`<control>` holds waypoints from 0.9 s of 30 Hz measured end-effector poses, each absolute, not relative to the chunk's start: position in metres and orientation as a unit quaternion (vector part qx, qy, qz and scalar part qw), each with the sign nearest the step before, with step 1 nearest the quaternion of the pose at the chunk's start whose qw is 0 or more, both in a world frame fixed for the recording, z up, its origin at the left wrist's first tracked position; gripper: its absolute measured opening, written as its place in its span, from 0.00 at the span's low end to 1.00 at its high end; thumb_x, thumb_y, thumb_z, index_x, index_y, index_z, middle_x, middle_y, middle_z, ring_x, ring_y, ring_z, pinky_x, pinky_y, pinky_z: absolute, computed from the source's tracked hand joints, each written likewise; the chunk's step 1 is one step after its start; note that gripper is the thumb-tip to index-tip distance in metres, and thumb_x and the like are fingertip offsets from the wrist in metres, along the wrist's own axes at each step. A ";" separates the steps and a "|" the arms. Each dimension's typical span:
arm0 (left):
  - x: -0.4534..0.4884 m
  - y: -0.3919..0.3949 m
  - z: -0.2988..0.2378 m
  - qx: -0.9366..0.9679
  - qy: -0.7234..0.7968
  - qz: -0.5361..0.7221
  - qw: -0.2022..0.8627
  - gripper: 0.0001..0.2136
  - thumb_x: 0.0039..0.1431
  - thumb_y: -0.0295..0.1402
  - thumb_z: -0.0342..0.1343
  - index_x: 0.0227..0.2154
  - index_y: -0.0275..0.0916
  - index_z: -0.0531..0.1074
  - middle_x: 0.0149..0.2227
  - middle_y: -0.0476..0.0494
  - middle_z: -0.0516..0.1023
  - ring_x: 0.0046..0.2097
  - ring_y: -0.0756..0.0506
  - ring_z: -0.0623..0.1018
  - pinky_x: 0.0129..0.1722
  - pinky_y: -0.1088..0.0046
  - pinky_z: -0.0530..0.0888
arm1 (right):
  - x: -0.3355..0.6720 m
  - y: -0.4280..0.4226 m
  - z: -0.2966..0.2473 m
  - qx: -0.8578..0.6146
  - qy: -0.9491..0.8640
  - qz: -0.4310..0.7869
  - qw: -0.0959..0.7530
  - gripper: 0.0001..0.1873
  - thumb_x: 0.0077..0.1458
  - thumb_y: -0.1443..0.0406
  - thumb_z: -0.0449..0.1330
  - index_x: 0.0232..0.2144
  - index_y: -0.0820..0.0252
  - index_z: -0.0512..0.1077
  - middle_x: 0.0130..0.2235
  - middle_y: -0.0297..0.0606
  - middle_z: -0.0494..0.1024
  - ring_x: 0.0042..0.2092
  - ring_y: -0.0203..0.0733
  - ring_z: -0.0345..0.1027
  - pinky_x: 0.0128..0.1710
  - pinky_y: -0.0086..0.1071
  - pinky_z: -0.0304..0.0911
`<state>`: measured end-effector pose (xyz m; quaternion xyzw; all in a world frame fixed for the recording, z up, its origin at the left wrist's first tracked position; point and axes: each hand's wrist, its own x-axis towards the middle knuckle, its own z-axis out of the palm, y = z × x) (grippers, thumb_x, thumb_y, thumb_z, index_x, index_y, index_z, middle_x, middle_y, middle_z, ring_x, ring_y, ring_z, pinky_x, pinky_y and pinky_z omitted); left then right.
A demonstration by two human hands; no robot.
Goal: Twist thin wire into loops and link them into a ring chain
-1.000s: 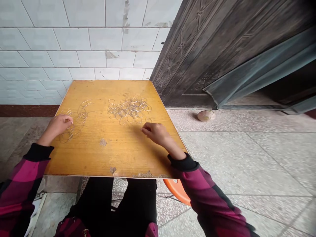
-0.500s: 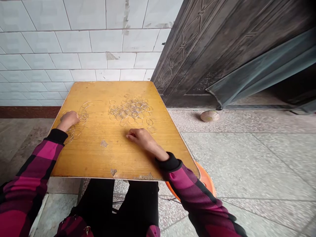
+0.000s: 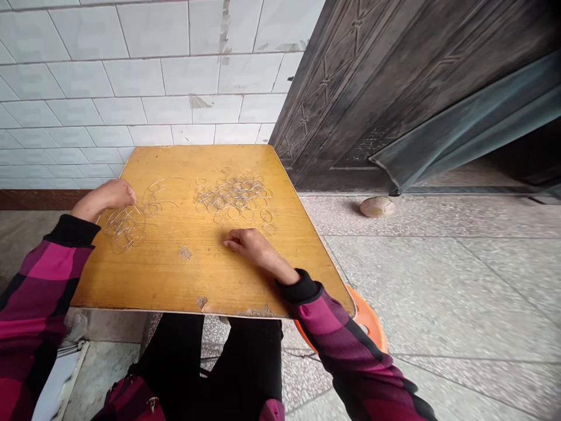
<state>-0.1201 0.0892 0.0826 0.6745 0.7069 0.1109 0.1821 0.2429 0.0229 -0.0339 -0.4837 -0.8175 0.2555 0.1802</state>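
My left hand (image 3: 111, 195) is raised a little over the left edge of the wooden table, its fingers closed in a pinch. A short end of thin wire shows at its fingertips; the rest blends with the pile behind. Just below it lies a loose tangle of curved wire pieces (image 3: 125, 227). My right hand (image 3: 250, 242) rests on the tabletop with its fingers curled together, and whatever they may hold is hidden. Beyond it is a wide heap of thin wire rings (image 3: 236, 192), with a few separate rings (image 3: 266, 218) near its right side.
The yellow-brown table (image 3: 166, 280) has chipped patches and stands against a white tiled wall (image 3: 135, 76). An orange stool (image 3: 370, 321) is partly under its right corner. A dark carved door (image 3: 346, 76), a grey-green cloth (image 3: 460, 128) and a ball-like object (image 3: 377, 206) are to the right.
My left hand has lifted and moved left and slightly up from among the curved wires, uncovering the tangle. My right hand has stayed in place.
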 end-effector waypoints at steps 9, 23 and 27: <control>-0.077 0.056 0.089 0.720 0.596 0.195 0.297 0.06 0.47 0.36 0.59 0.26 0.40 0.79 0.25 0.47 0.76 0.27 0.48 0.71 0.29 0.74 0.65 | 0.236 0.018 -0.031 -0.421 -0.686 0.521 0.286 0.14 0.54 0.56 0.60 0.28 0.61 0.72 0.24 0.32 0.72 0.24 0.32 0.64 0.24 0.27 0.59; 0.042 -0.017 -0.011 0.893 0.323 0.279 0.143 0.12 0.62 0.31 0.49 0.41 0.43 0.77 0.42 0.36 0.80 0.45 0.38 0.75 0.46 0.57 0.67 | 0.222 0.015 -0.037 -0.333 -0.341 0.795 0.376 0.15 0.45 0.58 0.69 0.32 0.64 0.76 0.24 0.30 0.75 0.21 0.26 0.67 0.21 0.17 0.65; 0.045 -0.020 -0.015 0.897 0.315 0.282 0.132 0.11 0.61 0.30 0.50 0.40 0.43 0.77 0.43 0.38 0.80 0.46 0.38 0.75 0.48 0.55 0.67 | 0.223 0.012 -0.035 -0.330 -0.353 0.785 0.387 0.14 0.40 0.61 0.72 0.28 0.63 0.76 0.22 0.27 0.73 0.20 0.23 0.63 0.19 0.16 0.62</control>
